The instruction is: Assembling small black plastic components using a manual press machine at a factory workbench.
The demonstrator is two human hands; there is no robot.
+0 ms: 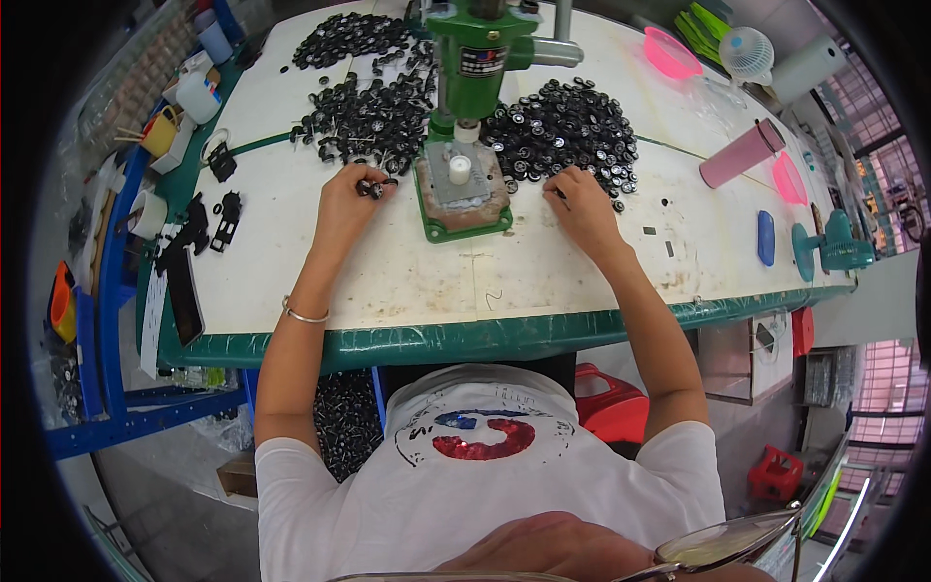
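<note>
A green hand press (470,82) stands in the middle of the table, with a white plastic cylinder (460,171) upright on its metal base plate (438,184). Left of the base, my left hand (341,202) is closed round a few small black wheels (371,188). On the other side my right hand (584,209) is pinched at the edge of a pile of black wheels with silvery centres (562,126); a small dark piece shows at its fingertips, too small to name. Behind my left hand lies a heap of black wheels with thin metal pins (373,121).
Another black heap (349,39) lies farther back. To the right are a pink tumbler (742,155), a blue case (766,238), a teal fan (834,242) and pink baskets (671,53). At left lie a phone (184,291) and black plastic parts (225,221). A bin of black parts (347,417) stands below the table.
</note>
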